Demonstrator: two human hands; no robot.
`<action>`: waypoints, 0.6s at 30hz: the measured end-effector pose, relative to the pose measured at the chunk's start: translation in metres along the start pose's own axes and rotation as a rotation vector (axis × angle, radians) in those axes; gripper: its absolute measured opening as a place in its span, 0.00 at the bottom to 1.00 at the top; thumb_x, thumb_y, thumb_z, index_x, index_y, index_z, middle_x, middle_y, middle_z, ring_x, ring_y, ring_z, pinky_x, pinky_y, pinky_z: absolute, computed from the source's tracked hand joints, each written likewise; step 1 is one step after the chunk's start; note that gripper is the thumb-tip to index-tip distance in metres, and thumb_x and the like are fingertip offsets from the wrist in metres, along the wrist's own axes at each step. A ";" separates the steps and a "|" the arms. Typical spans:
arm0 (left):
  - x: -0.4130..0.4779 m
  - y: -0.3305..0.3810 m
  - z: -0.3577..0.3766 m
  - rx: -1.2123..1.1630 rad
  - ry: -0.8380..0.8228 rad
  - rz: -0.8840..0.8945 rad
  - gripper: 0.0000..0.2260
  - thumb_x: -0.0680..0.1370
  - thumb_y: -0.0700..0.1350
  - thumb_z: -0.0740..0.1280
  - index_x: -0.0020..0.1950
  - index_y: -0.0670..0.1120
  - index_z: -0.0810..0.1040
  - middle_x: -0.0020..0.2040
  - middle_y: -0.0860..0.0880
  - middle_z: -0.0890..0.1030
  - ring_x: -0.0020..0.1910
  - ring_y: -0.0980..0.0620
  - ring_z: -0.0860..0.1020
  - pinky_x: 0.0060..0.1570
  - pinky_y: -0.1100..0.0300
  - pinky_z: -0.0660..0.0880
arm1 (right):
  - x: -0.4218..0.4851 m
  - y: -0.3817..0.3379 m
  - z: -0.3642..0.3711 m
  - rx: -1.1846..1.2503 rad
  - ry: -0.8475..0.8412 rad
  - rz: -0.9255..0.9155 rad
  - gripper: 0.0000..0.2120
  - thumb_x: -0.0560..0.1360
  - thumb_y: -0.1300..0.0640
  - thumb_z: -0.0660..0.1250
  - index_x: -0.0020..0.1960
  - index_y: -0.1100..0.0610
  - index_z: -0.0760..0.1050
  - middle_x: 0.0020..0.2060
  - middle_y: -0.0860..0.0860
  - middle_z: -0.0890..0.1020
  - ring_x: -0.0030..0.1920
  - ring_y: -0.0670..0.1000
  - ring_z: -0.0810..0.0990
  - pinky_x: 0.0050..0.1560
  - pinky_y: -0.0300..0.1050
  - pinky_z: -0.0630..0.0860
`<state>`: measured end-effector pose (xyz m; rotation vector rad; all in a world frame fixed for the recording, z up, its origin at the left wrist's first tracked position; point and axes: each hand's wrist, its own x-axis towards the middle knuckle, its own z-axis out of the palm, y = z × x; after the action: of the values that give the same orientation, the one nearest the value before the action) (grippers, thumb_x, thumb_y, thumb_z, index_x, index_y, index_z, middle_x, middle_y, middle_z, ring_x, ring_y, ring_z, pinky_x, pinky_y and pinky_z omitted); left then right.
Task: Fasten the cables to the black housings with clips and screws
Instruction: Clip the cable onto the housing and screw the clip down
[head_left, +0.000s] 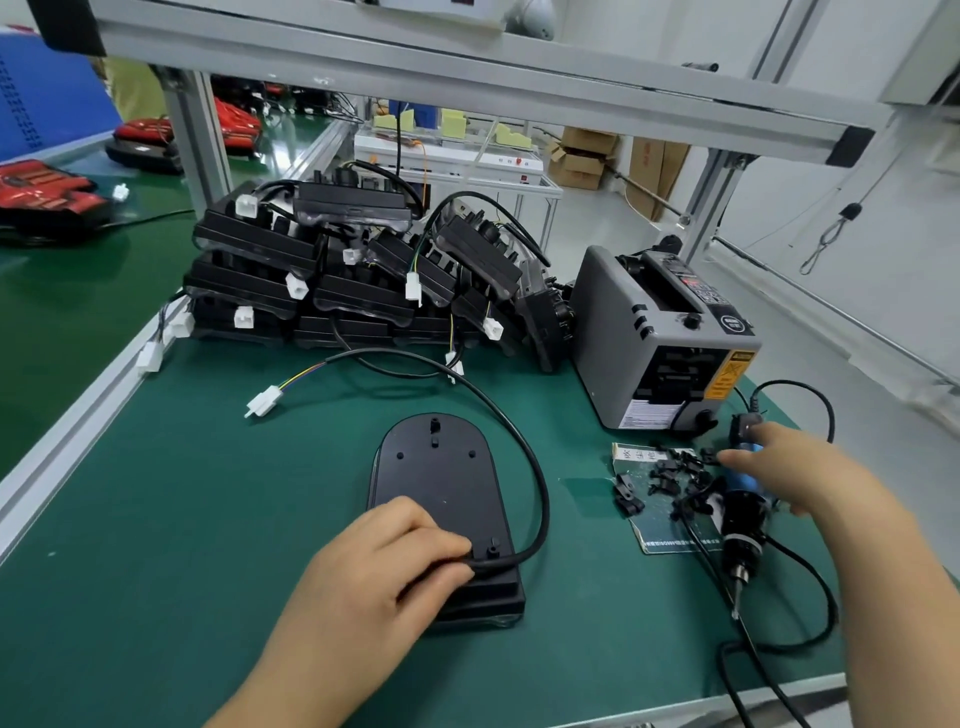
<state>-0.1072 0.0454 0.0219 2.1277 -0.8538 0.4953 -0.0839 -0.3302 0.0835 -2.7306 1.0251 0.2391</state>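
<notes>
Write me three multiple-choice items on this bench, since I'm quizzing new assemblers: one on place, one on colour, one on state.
1. Where do the loose black clips lie?
A. On the grey machine
B. On a card right of the housing
C. Left of the housing

2. What colour is the connector at the free end of the cable?
A. White
B. Red
C. Blue

3. What is the left hand doing?
A. Lifting the screwdriver
B. Hanging off the table
C. Pinching the cable at the housing's near end

B: the clips sit scattered on the card.
A: the plug lying on the green mat is white.
C: thumb and finger close on the cable there.
</notes>
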 end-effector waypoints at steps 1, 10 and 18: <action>0.002 -0.001 -0.003 -0.042 -0.010 -0.059 0.10 0.74 0.55 0.65 0.46 0.53 0.83 0.44 0.60 0.76 0.43 0.61 0.77 0.42 0.66 0.72 | 0.000 0.000 0.000 -0.010 -0.001 -0.002 0.27 0.78 0.45 0.61 0.73 0.55 0.61 0.66 0.57 0.73 0.58 0.60 0.76 0.59 0.55 0.74; -0.002 -0.022 -0.015 -0.056 -0.231 -0.429 0.29 0.66 0.77 0.53 0.62 0.67 0.71 0.66 0.77 0.58 0.68 0.78 0.50 0.68 0.67 0.55 | 0.001 -0.007 0.002 0.031 0.223 -0.113 0.18 0.77 0.48 0.62 0.65 0.51 0.72 0.57 0.52 0.79 0.51 0.56 0.78 0.50 0.49 0.75; -0.005 -0.020 -0.012 -0.066 -0.192 -0.402 0.25 0.66 0.70 0.57 0.61 0.67 0.70 0.67 0.75 0.59 0.68 0.77 0.51 0.68 0.66 0.55 | 0.025 -0.034 0.012 1.032 0.153 -0.064 0.05 0.74 0.59 0.67 0.47 0.60 0.78 0.32 0.53 0.75 0.29 0.50 0.69 0.28 0.40 0.66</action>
<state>-0.0975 0.0662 0.0159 2.2334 -0.5123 0.0552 -0.0434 -0.3184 0.0712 -1.8344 0.7680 -0.4114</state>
